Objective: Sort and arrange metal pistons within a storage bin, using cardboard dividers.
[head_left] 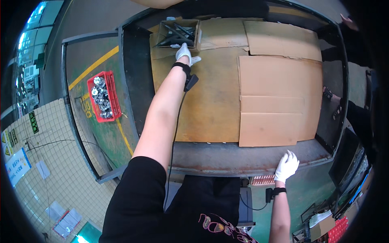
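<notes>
Facing you is a dark-rimmed table (pixel 208 97) with a yellowish-brown surface. Your left arm extends across it, and your white-gloved left hand (pixel 184 54) is at the near side of a cardboard box (pixel 198 35) by the far left corner. Your fingers point at the box and overlap its near edge, your thumb spread out to the right; you cannot tell from here whether the fingertips pinch anything. Inside the box lie long dark pieces (pixel 177 37), some crossing at angles.

Your right hand (pixel 287 166), also gloved in white, is at the table's near edge, to the right, its fingers loosely extended with nothing visible in them. Just beyond it, flattened cardboard sheets (pixel 279 89) cover the table's right part. You wear a black wristband (pixel 181 67) on your left wrist, with a small black device (pixel 191 82) attached. Left of the table, a red crate (pixel 115 97) of shiny metal parts (pixel 101 97) sits on the green floor (pixel 83 133).
</notes>
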Demonstrator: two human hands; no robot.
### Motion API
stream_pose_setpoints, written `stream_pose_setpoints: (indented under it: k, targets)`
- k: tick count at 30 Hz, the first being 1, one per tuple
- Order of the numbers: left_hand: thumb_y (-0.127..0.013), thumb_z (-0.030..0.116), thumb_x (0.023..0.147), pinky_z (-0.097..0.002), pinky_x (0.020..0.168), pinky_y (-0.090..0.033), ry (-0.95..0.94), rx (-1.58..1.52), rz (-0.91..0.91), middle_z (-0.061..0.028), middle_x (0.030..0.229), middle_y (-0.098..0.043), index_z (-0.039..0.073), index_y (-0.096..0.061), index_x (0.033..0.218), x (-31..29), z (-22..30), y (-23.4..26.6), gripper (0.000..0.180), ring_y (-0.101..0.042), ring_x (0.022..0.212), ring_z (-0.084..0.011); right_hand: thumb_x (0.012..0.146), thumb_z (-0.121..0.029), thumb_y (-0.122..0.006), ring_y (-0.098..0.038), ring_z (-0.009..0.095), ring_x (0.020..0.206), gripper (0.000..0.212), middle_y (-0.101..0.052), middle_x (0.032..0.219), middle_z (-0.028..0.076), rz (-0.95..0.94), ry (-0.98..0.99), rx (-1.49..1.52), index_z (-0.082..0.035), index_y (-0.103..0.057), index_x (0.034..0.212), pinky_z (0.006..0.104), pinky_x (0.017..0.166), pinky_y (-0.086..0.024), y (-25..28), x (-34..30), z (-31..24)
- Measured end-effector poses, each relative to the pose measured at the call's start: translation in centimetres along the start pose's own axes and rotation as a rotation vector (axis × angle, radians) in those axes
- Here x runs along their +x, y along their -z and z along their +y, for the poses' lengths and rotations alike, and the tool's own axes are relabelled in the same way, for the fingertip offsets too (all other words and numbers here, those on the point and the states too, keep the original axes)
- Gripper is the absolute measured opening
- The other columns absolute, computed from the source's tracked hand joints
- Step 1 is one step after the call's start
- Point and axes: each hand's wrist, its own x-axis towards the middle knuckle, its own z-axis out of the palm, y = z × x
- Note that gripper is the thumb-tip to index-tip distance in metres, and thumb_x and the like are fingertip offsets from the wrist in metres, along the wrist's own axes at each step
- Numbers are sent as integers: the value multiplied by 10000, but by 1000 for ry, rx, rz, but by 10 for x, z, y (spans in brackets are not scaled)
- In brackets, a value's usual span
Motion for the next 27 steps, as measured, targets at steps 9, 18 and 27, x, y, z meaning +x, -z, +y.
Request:
stream_pose_setpoints:
  k: [9, 18, 27]
  targets:
    - [-424, 145, 890, -507, 495, -561, -84, 266, -148, -239, 791, -617, -63, -481, 1049, 2, -4, 83, 268, -640, 581, -424, 874, -107, -544, -627, 321, 939, 220, -671, 1031, 141, 22, -30, 122, -59, -681, 1040, 418, 853, -487, -11, 5, -8]
    - [-552, 230, 930, -335, 657, -456, -229, 780, -162, -66, 788, -569, -1, -559, 932, -251, -91, 323, 232, -547, 735, -153, 876, -152, -528, -646, 299, 919, 256, -691, 1028, 114, -61, -58, 77, -101, -689, 1069, 393, 825, -499, -9, 1, 1]
    - [-525, 234, 923, -321, 616, -468, -81, 673, 194, -75, 754, -613, -6, -610, 861, -395, -127, 480, 262, -581, 672, -157, 834, -142, -515, -660, 283, 924, 286, -703, 1037, 92, 3, -60, 110, -121, -710, 1042, 392, 815, -506, -16, -1, 3]
